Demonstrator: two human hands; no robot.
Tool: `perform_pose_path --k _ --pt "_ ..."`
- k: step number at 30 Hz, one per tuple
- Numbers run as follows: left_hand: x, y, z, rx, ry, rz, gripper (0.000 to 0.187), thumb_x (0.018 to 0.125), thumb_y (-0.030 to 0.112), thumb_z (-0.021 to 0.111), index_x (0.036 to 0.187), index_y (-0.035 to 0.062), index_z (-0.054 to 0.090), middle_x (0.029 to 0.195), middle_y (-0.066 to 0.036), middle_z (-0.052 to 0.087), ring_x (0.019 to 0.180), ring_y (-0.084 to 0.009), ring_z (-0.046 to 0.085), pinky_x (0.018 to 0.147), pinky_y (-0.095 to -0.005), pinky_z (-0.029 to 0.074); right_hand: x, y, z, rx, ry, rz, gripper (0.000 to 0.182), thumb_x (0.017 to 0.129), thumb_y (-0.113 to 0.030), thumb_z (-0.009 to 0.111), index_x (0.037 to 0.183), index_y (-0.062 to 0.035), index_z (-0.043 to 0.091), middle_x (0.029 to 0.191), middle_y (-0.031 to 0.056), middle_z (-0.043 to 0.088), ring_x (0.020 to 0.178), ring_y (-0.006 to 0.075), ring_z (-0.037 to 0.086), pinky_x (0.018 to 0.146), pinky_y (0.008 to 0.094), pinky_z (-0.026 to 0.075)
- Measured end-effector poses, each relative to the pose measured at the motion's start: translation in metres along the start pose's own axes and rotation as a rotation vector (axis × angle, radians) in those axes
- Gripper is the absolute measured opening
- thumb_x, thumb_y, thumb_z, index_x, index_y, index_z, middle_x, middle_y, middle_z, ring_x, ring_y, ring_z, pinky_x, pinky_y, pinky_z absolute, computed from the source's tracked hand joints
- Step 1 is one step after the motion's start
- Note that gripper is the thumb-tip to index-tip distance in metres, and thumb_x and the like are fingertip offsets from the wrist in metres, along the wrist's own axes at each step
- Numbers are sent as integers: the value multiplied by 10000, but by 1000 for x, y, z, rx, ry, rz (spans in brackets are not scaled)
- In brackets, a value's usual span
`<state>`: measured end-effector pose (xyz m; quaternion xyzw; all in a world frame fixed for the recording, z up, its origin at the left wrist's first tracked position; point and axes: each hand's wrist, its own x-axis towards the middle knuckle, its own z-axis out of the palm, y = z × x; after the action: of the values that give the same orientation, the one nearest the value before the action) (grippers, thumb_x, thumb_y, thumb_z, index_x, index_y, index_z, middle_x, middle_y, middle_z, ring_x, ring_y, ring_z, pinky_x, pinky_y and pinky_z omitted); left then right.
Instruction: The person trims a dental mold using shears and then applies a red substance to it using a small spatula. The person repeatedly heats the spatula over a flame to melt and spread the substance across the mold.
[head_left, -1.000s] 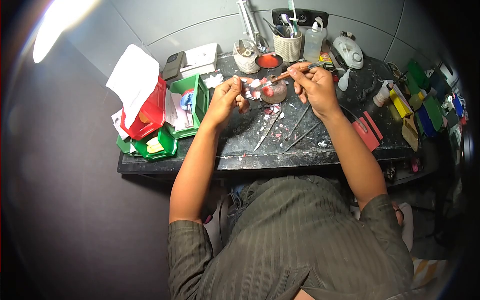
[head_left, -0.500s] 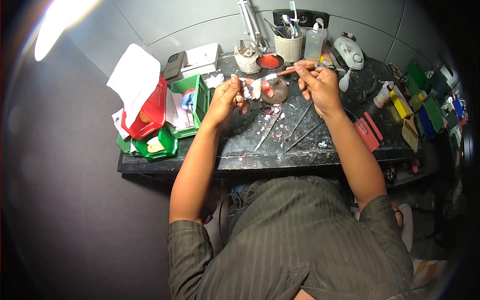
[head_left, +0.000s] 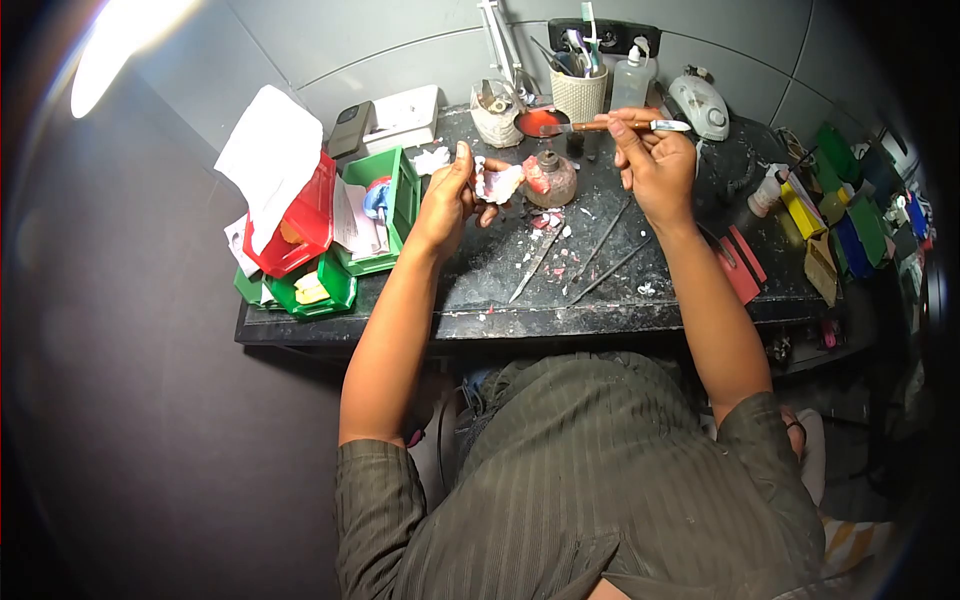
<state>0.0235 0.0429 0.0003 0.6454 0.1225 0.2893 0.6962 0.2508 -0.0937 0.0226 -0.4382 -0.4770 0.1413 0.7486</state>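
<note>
My left hand [head_left: 450, 203] grips a small white and pink dental model [head_left: 500, 183] between thumb and fingers. In my right hand [head_left: 655, 165] is a wax knife with a brown handle [head_left: 592, 126], held level with its blade pointing left. The blade tip lies at the dark bowl of red wax [head_left: 541, 122]; whether it touches the wax I cannot tell. A round glass burner [head_left: 550, 182], smeared pink, stands just right of the model.
Green bins [head_left: 400, 205] and a red bin [head_left: 318, 215] stand left. Behind are a phone [head_left: 348, 128], a woven brush cup [head_left: 579, 97] and a clear bottle [head_left: 628, 85]. Thin tools [head_left: 603, 242], white scraps and pink wax sheets [head_left: 738, 272] lie on the black table [head_left: 450, 290].
The knife has moved away from the model, up to the wax bowl, as my right hand shifted slightly right. My left hand has stayed nearly in place, still holding the model.
</note>
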Motion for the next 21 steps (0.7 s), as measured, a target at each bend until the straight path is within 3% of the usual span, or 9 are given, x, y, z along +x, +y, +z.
perform_pose_path --k 3,6,21 --pt "1 0 4 -22 39 6 680 1036 541 303 1055 -46 646 838 -106 699 603 -142 603 473 -251 406 -4 -8 2 118 -83 -5 148 939 -74 653 1051 22 639 860 85 697 574 39 525 402 170 390" --pt "0 2 4 -25 33 11 674 1035 534 310 1039 -46 653 855 -110 704 647 -154 626 476 -254 417 -6 -7 3 150 -217 -7 148 937 -77 655 1046 22 639 917 105 710 586 44 527 411 167 397" --pt "2 -1 2 -49 31 19 707 1038 537 268 1026 -50 662 854 -133 709 628 -165 625 471 -261 431 -10 -10 5 102 -269 6 131 936 -91 657 1022 7 644 940 98 710 606 39 526 412 165 399"
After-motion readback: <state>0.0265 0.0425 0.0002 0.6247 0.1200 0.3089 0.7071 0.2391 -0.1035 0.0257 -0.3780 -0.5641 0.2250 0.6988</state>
